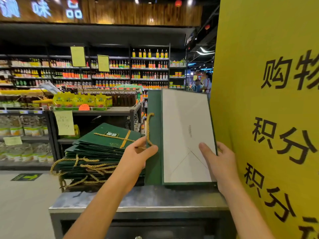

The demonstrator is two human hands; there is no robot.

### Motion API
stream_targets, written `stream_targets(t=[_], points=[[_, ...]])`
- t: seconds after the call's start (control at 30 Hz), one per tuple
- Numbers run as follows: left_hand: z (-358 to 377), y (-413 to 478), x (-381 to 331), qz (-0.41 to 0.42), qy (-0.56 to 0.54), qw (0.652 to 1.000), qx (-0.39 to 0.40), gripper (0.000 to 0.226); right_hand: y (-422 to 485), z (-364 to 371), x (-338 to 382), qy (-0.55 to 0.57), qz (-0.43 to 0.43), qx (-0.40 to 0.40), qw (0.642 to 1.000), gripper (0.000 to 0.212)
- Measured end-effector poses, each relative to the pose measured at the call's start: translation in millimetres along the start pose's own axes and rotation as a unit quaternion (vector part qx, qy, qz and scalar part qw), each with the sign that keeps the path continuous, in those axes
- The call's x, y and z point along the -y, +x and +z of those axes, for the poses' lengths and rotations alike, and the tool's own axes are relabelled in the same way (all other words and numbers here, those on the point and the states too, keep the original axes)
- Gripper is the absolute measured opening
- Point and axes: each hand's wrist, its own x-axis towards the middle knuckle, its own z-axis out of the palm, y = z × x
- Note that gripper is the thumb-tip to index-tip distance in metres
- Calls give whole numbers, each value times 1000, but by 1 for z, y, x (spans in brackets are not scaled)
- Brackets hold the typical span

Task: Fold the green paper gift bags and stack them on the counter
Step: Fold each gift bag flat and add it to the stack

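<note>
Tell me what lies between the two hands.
In the head view, the upright green bag spans the gap between the left hand and right hand, its white panel facing the camera.

held bag (153, 128): dark green, white bottom panel
rope handle (148, 128): gold twist
stack (103, 152): dark green
sign (259, 66): yellow, black characters
</note>
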Motion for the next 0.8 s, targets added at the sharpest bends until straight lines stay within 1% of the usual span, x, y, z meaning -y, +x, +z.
stream_targets(t=[0.07,0.13,0.2,0.23,0.3,0.33,0.4,0.43,0.53,0.6,0.63,0.7,0.73,0.77,0.8], points=[[-1,-1,2,-23,-33,999,8,27,-3,-2,-6,-11,14,15,1000,18],[-5,0,10,-35,-62,997,-4,30,-6,-6,-11,-12,22,24,999,25],[-9,0,20,-58,-62,996,-16,39,-13,-10,-11,-34,26,25,999,28],[-10,1,26,-69,-54,996,-24,41,-13,-11,-16,-52,26,25,998,26],[-11,1,40,-76,-32,996,-36,37,-8,-17,-36,-85,31,15,996,20],[-11,1,45,-77,-29,996,-34,32,-8,-18,-43,-106,31,6,994,24],[-9,-1,54,-84,-21,996,-30,27,-9,-19,-53,-147,30,-8,989,46],[-8,-1,58,-86,-9,996,-33,25,-10,-19,-57,-169,30,-16,985,53],[-4,1,66,-92,16,994,-58,18,-12,-20,-67,-228,21,-28,973,64],[-2,1,69,-87,22,993,-71,16,-14,-18,-70,-285,7,-33,958,64],[-2,2,71,-83,22,993,-75,15,-15,-17,-71,-327,-8,-40,944,61],[-4,2,74,-74,29,994,-69,12,-18,-13,-69,-406,-51,-65,910,51],[-5,2,76,-68,37,995,-65,12,-20,-10,-67,-421,-73,-75,901,45],[-7,3,79,-62,49,995,-62,13,-22,-6,-65,-417,-94,-76,901,40],[-8,4,81,-55,59,995,-58,12,-23,-1,-62,-397,-111,-64,909,36]])
